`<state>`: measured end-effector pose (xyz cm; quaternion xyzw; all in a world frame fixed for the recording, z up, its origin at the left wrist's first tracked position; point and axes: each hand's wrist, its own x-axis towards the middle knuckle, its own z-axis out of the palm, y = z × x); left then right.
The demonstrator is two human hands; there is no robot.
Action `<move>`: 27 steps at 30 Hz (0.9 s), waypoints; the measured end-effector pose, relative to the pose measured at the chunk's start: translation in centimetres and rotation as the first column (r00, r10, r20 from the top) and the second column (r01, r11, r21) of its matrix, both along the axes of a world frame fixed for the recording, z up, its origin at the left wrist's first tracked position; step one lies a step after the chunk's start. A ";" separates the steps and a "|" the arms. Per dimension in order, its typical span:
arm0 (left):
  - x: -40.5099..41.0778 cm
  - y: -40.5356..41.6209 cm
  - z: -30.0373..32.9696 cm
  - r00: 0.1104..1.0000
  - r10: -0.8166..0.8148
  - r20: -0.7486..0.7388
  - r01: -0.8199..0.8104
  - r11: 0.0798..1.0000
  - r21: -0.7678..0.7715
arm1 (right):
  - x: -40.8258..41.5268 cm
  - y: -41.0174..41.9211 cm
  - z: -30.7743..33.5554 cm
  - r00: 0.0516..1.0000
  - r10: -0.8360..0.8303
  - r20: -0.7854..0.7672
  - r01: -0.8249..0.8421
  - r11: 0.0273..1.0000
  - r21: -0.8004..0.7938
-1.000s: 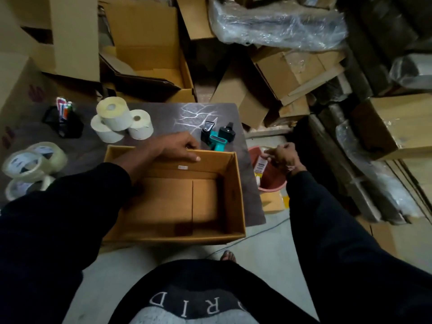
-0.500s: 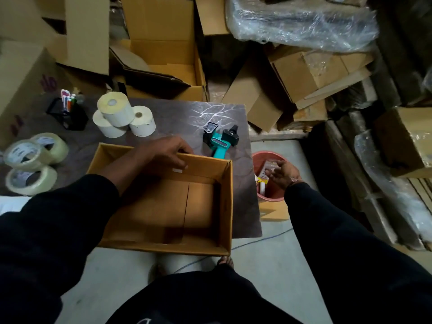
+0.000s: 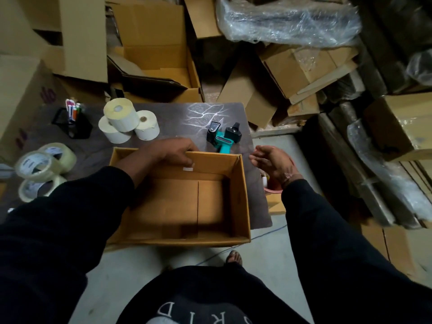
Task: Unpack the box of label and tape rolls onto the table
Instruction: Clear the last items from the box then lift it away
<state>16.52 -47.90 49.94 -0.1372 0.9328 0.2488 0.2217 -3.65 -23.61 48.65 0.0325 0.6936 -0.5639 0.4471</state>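
Cardboard box (image 3: 180, 202) sits open and empty on the dark desk (image 3: 180, 118) in front of you. Your left hand (image 3: 170, 152) curls over its far wall, fingers gripping the rim. Your right hand (image 3: 273, 163) hovers just beside the box's right wall, fingers spread and holding nothing. Three label rolls (image 3: 127, 123) are stacked beyond the box, clear tape rolls (image 3: 39, 167) lie at the left, and a teal tape dispenser (image 3: 224, 137) rests near the far right corner.
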 end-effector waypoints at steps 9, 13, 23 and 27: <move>1.8 -0.3 0.9 0.996 -0.084 0.031 0.085 0.996 -0.034 | 6.7 1.4 3.4 0.817 0.500 -0.286 -0.394 0.848 0.355; 2.1 0.0 1.3 0.996 -0.090 0.019 0.091 0.995 -0.032 | 7.7 2.8 5.6 0.761 0.583 -0.285 -0.405 0.770 0.494; -3.2 7.5 4.3 0.997 -0.052 -0.058 0.057 0.993 0.099 | 3.1 10.2 9.3 0.626 0.705 -0.334 -0.225 0.573 0.788; -6.9 13.6 4.9 0.995 0.033 -0.095 -0.023 0.995 0.100 | 0.0 16.7 8.3 0.559 0.717 -0.418 0.017 0.493 0.870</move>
